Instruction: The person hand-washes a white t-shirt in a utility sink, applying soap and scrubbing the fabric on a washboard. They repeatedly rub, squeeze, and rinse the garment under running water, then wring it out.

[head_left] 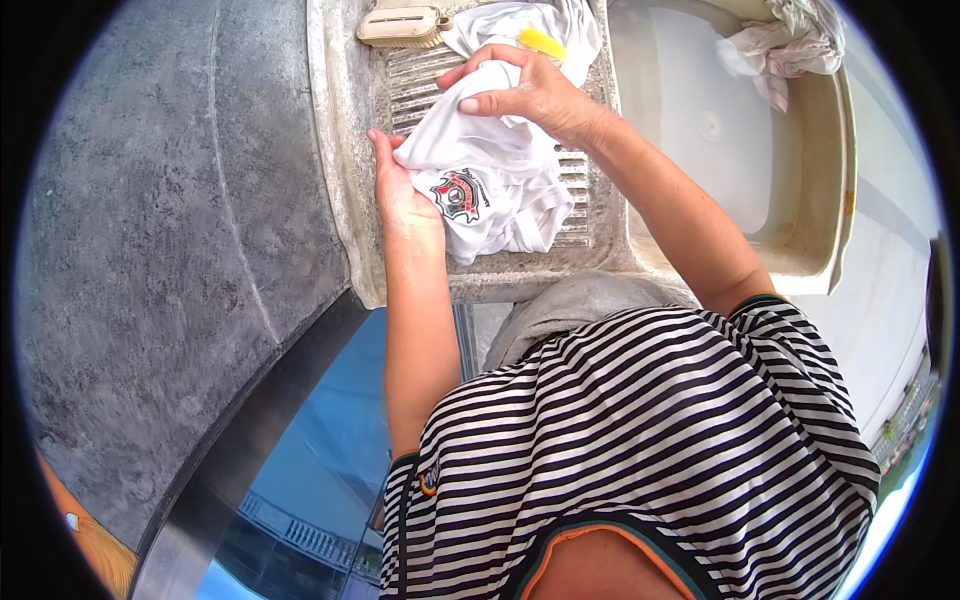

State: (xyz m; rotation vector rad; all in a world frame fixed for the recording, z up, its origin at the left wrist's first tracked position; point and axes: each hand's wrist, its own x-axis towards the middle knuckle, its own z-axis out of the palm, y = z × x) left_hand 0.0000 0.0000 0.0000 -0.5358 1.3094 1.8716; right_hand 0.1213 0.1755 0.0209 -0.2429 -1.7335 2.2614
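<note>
Your white garment (515,220) lies bunched and creased on the ribbed washboard (575,185), its red-and-black emblem (457,195) facing up. Your right hand (528,98) pinches the cloth between thumb and fingers above the washboard; your left hand (408,198) cups its side, though I cannot tell how tightly. Left of the washboard a grey desk (150,230) spreads wide; at its far edge sits a brush (398,24); right of it, a walled basin (815,215).

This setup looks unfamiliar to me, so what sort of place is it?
Probably a laundry-washing area: a ribbed washboard under the white garment, a scrubbing brush, and a basin alongside.
</note>
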